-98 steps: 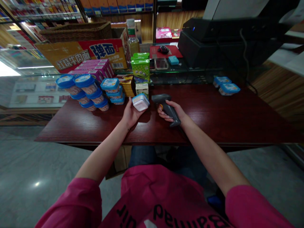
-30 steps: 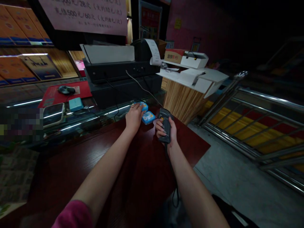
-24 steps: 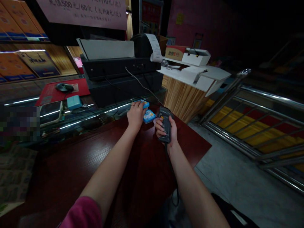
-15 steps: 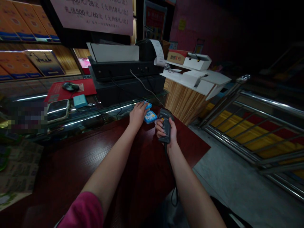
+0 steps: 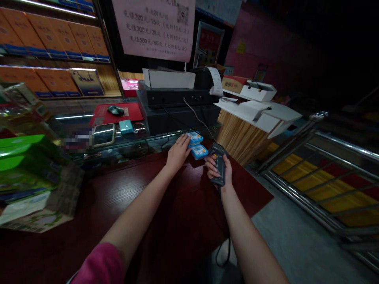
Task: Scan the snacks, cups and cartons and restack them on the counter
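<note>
My right hand [image 5: 222,173] is wrapped round the grip of a black barcode scanner [image 5: 219,165], its head tilted up and away from me. A cable hangs from the scanner's handle. Two small blue packs [image 5: 199,151] with white and orange labels lie one behind the other on the dark red tabletop [image 5: 142,193]. Stretched out flat, my left hand [image 5: 177,151] rests against their left side, with a ring on one finger. Its fingertips reach the farther blue pack [image 5: 195,137]; the scanner is just right of the nearer one.
Behind the packs stands a black box-like unit [image 5: 177,116] with cables and a receipt printer [image 5: 206,81]. A phone [image 5: 104,135] and a mouse [image 5: 115,111] lie on the glass counter. Green packages [image 5: 26,161] are at left, a metal railing [image 5: 314,205] at right.
The view has swung left and up, so everything sits farther right and more green packages show. My left fingers have slid back off the farther pack's top. The scanner stays in my right hand.
</note>
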A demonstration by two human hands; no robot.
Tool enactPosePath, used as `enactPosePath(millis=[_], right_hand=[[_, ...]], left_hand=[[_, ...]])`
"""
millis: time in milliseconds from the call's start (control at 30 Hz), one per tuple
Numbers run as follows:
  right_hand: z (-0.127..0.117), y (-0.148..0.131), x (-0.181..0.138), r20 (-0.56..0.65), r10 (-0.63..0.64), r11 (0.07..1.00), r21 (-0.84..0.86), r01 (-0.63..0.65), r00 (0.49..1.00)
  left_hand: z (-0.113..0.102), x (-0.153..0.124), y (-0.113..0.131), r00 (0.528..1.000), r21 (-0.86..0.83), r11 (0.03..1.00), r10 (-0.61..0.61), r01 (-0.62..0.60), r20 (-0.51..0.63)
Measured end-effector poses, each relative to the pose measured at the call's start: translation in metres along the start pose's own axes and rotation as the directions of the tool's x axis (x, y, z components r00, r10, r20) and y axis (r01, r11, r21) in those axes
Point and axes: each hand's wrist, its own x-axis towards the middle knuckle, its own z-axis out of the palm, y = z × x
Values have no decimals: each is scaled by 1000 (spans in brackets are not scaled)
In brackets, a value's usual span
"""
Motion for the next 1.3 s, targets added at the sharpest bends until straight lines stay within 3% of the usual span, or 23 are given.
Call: enactPosePath(millis=[133, 233, 333, 433, 500, 567, 633, 767, 867, 967, 1067, 1233, 1300], right_hand=[[9, 7, -6, 16, 59, 995, -77, -58, 998], [21, 22, -12, 15, 142, 981, -135, -139, 990], [35, 49, -13, -15, 201, 967, -157, -201, 980], [50, 89, -9, -85, 334, 903, -255, -344, 939], [61, 121, -5, -93, 407, 853, -319, -414, 909], [71, 154, -2, -58, 463, 824, -340, -453, 885], [81, 188, 2, -1, 524, 804, -329, -496, 851], [104, 257, 6, 104, 639, 748, -314, -584, 762], [120, 301, 4, 140, 688, 713, -319, -625, 713], [131, 328, 1, 146, 723, 678, -334, -655, 675], [134, 335, -2, 110, 734, 659, -350, -666, 670], [134, 327, -4, 78, 690, 696, -342, -631, 720], [133, 323, -5, 86, 688, 700, -343, -627, 721]], left_hand=[[-55, -85, -12, 981, 44, 981, 189, -187, -38], [-117, -156, -11, 961, 76, 958, 278, -277, -2], [-184, -215, -9, 962, 135, 952, 270, -274, 45], [-243, -266, -20, 985, 230, 959, 173, -167, -7], [-275, -297, -36, 991, 277, 960, 65, -30, -120], [-301, -323, -54, 960, 318, 938, -43, 134, -278], [-322, -342, -70, 888, 366, 878, -126, 307, -443], [-353, -350, -83, 711, 351, 699, -319, 624, -627], [-366, -341, -82, 641, 279, 645, -434, 712, -633], [-371, -337, -85, 677, 233, 691, -484, 685, -555], [-373, -343, -93, 715, 186, 748, -482, 637, -507], [-374, -353, -89, 734, 137, 834, -377, 535, -565], [-370, -352, -79, 698, 47, 875, -351, 482, -625]])
